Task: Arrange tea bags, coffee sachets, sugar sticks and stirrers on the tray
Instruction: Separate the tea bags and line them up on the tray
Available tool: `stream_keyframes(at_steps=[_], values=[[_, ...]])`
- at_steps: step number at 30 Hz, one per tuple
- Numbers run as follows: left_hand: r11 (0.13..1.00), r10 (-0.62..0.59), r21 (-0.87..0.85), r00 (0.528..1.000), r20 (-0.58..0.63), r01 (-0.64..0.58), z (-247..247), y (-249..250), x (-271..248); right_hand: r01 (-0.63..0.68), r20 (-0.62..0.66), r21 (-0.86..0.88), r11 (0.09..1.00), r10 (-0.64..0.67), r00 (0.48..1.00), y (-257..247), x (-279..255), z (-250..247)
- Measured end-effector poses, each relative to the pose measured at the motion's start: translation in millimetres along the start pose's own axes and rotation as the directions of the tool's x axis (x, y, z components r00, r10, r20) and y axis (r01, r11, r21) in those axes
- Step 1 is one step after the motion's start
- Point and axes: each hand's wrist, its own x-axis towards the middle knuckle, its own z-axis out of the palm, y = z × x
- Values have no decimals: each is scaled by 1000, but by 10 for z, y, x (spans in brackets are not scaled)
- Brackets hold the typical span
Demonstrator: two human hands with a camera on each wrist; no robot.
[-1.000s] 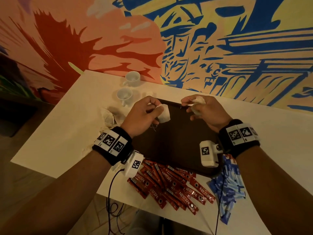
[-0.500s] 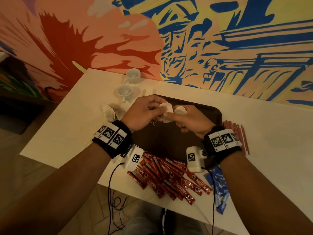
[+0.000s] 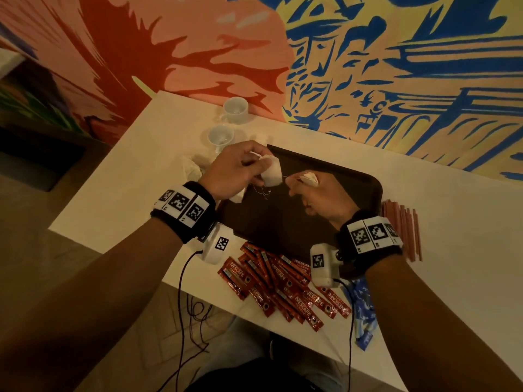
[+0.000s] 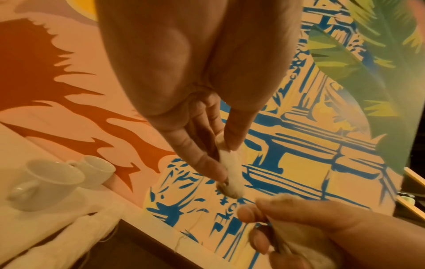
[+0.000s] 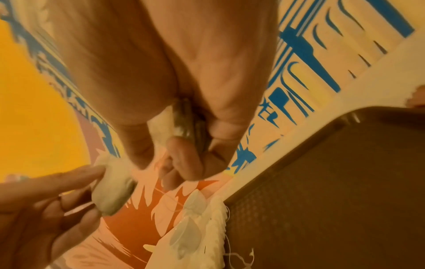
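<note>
Nearest me, at the table's front edge, the red coffee sachets [image 3: 283, 287] lie in a loose heap with the blue sugar sticks [image 3: 365, 306] just to their right, none of them on the tray yet. Beyond them sits the dark tray [image 3: 283, 222], and both my hands hang over its far half.

My left hand [image 3: 235, 171] pinches one tea bag [image 3: 271, 172] between thumb and fingertips, the bag dangling clear of the tray. My right hand [image 3: 322, 193] is curled around a second tea bag [image 3: 309, 178], thumb and forefinger nipping its top; a thin string [image 3: 291, 179] seems to run between the two bags, and loose threads hang below.

I judge the bags are tangled, so the job is to part them gently: keep my grip on the paper edges, not the string, and ease them apart rather than tug, since the thin paper could tear. Then I'd lay each bag flat on the tray.

The stirrers [image 3: 402, 222] lie right of the tray, more tea bags [image 3: 192, 168] at its left, and two white cups [image 3: 226, 123] stand farthest, by the wall.
</note>
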Motion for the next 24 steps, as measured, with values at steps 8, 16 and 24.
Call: stream_keyframes(at_steps=[8,16,24], values=[[979,-129,150,987,-90,142,-603,-523,228,-243,20,244,939,246,969,157,100,217],[871,-241,453,969,60,189,-829,-1231,358,-278,52,294,914,275,960,48,144,403],[677,-326,733,921,213,70,-725,-1548,483,-268,-19,300,915,287,958,-66,123,556]])
